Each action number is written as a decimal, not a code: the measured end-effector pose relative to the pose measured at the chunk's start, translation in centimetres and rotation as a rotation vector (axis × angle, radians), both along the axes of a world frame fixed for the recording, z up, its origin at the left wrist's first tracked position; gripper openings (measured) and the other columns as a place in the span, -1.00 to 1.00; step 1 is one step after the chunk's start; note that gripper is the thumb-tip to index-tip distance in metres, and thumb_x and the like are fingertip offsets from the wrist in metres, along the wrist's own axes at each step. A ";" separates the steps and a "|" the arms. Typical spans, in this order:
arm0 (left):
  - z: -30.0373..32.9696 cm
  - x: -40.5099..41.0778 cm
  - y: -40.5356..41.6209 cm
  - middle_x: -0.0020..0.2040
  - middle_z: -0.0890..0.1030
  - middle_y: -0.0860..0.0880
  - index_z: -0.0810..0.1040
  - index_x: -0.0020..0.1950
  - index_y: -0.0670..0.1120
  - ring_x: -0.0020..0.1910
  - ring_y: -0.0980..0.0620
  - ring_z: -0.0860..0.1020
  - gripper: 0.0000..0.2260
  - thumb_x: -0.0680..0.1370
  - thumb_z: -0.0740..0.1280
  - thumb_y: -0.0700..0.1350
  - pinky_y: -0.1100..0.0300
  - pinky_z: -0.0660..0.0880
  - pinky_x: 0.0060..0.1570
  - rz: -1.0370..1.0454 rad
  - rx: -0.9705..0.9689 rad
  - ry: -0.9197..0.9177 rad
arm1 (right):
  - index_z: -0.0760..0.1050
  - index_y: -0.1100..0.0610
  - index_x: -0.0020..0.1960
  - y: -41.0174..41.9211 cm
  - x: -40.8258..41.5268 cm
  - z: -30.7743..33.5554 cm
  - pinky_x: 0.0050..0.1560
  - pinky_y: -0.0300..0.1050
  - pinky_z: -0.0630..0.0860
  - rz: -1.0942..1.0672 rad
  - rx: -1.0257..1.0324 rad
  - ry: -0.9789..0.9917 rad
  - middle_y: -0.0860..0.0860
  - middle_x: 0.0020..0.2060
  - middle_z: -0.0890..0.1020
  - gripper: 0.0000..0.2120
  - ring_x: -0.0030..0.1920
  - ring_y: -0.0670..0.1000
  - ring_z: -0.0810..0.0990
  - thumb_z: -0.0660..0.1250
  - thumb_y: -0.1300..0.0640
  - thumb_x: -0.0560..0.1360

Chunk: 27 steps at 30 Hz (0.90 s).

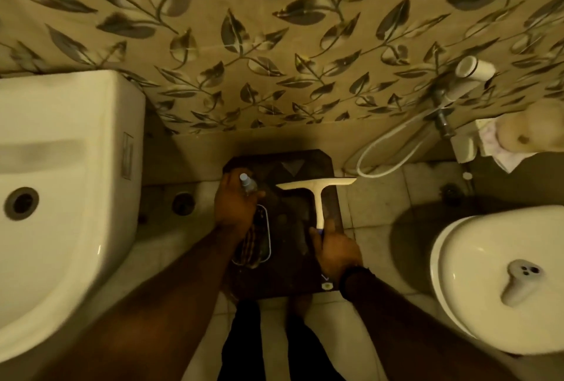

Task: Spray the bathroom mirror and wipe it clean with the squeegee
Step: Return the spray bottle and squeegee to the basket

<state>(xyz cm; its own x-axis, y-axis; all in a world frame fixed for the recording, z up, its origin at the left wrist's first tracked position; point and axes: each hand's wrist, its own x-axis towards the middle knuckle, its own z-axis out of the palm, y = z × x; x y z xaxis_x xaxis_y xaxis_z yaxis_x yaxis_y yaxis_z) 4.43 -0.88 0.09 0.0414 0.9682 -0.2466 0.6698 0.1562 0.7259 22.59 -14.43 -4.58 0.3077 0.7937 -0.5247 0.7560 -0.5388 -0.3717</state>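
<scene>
left hand [236,205] is closed around the bottle [247,183], right hand [334,246] is closed on the squeegee [319,197] handle, both low over a dark mat [282,277]. no mirror shows; lift the gaze, aim the nozzle, then spray.

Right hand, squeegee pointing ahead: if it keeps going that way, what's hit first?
Probably the leaf-patterned wall. The right hand aims the squeegee forward over the dark mat; nothing else visibly intervenes, though depth is unclear.

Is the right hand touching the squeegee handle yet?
Touching. The head view shows the right hand closed around the lower end of the squeegee handle.
</scene>
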 end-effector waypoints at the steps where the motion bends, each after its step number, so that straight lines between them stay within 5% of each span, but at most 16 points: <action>1: -0.7 -0.1 0.2 0.09 0.58 -0.11 0.52 0.14 -0.10 0.04 -0.10 0.57 -0.68 0.44 0.51 -0.15 -0.02 0.53 0.04 0.005 -0.025 -0.004 | 0.18 0.10 0.38 0.3 -0.1 -0.5 -0.33 -0.14 0.35 0.005 0.008 0.000 0.07 -0.07 0.61 -0.49 -0.21 0.04 0.55 -0.03 -0.21 0.58; 3: -2.0 -0.1 0.5 -0.02 0.61 -0.03 0.52 0.09 -0.04 -0.03 -0.05 0.58 -0.74 0.47 0.49 -0.11 0.03 0.54 -0.03 0.014 -0.087 -0.025 | 0.12 0.07 0.42 0.8 -0.2 -1.4 -0.31 -0.15 0.37 0.012 0.035 0.005 0.06 -0.06 0.61 -0.49 -0.19 0.05 0.56 -0.03 -0.20 0.59; 6: -3.5 0.1 0.9 -0.17 0.54 0.16 0.53 0.05 0.02 -0.16 0.10 0.51 -0.77 0.46 0.50 -0.04 0.35 0.36 -0.24 0.009 -0.066 0.014 | 0.09 0.07 0.45 1.5 -0.3 -2.8 -0.26 -0.16 0.39 0.021 0.054 0.002 0.08 0.00 0.62 -0.48 -0.12 0.08 0.58 -0.01 -0.19 0.59; 13: -5.4 0.3 1.8 0.06 0.63 -0.03 0.58 0.19 -0.06 -0.01 0.09 0.49 -0.64 0.43 0.53 -0.13 0.21 0.35 -0.01 0.023 -0.092 0.003 | 0.13 0.06 0.41 2.4 -0.6 -5.1 -0.22 -0.11 0.46 0.000 0.034 0.027 0.10 0.04 0.60 -0.47 -0.09 0.11 0.59 -0.03 -0.23 0.57; 20: -5.8 0.6 2.1 0.20 0.61 -0.14 0.55 0.28 -0.13 0.20 -0.15 0.56 -0.63 0.48 0.47 -0.19 0.24 0.33 0.10 0.010 -0.118 0.015 | 0.23 0.02 0.25 2.5 -1.0 -6.3 -0.39 -0.16 0.43 -0.020 -0.005 0.009 -0.03 -0.21 0.58 -0.56 -0.33 -0.05 0.52 -0.05 -0.26 0.55; 27: -5.9 0.8 2.3 0.22 0.60 -0.16 0.53 0.30 -0.14 0.20 -0.19 0.55 -0.62 0.49 0.46 -0.20 0.23 0.33 0.05 0.013 -0.138 0.035 | 0.27 0.01 0.15 2.6 -1.0 -6.2 -0.48 -0.23 0.28 -0.021 0.028 -0.024 -0.09 -0.28 0.52 -0.60 -0.38 -0.12 0.46 -0.03 -0.27 0.55</action>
<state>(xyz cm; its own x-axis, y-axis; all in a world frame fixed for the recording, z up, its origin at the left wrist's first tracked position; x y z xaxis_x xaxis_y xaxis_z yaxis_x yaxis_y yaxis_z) 5.21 1.38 -5.79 0.0184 0.9254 -0.3787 0.6918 0.2617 0.6730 21.54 -11.84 -10.81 0.3368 0.8012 -0.4946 0.7537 -0.5442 -0.3684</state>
